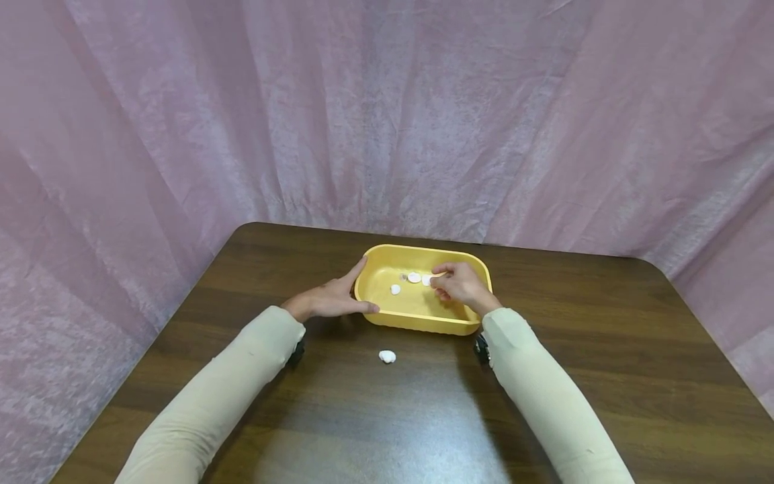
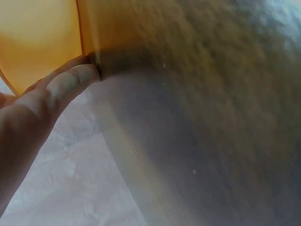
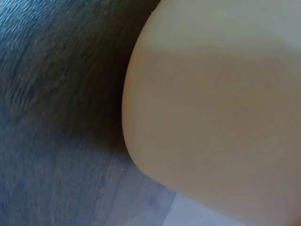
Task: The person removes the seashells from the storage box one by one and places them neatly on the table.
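The yellow tray (image 1: pixel 417 323) sits on the bench (image 1: pixel 580 323), between the two hands. The left hand (image 1: pixel 329 298) has thumb and fingers spread wide and fairly straight, touching the tray's left end, thumb along its near rim. The right hand (image 1: pixel 462 284) reaches inside, fingers bent and partly parted, beside a white piece (image 1: pixel 426 280); whether they pinch it, I cannot tell. Left of those fingers lie a round white disc (image 1: pixel 414 277) and a smaller white lump (image 1: pixel 396 289).
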A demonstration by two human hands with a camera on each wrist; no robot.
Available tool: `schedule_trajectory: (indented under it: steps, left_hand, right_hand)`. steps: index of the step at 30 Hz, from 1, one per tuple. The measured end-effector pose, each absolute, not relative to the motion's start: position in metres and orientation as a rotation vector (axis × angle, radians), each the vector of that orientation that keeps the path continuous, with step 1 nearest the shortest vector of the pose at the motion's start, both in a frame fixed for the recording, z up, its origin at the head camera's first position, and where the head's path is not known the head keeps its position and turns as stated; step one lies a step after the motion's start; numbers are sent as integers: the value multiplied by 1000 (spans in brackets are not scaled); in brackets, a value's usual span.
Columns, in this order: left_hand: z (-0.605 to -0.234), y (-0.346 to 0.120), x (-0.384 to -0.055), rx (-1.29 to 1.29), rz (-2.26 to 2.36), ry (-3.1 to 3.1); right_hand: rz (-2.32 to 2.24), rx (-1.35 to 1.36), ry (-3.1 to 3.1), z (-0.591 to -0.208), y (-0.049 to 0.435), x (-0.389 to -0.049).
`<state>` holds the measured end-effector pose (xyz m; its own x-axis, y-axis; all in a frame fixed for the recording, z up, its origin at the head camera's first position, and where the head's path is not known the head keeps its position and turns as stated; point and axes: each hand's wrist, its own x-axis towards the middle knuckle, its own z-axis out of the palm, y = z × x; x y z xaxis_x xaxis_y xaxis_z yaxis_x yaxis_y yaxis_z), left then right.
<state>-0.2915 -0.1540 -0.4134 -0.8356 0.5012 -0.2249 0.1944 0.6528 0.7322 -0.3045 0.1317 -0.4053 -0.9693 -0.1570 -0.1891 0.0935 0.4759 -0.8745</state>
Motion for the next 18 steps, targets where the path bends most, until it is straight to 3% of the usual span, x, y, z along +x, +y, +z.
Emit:
schedule_trajectory:
  steps: [18]
  left_hand:
    - [-414,-158,-290,510,1037,2462]
  right_hand:
    - [-1484,-93,2455,-412,122,-307]
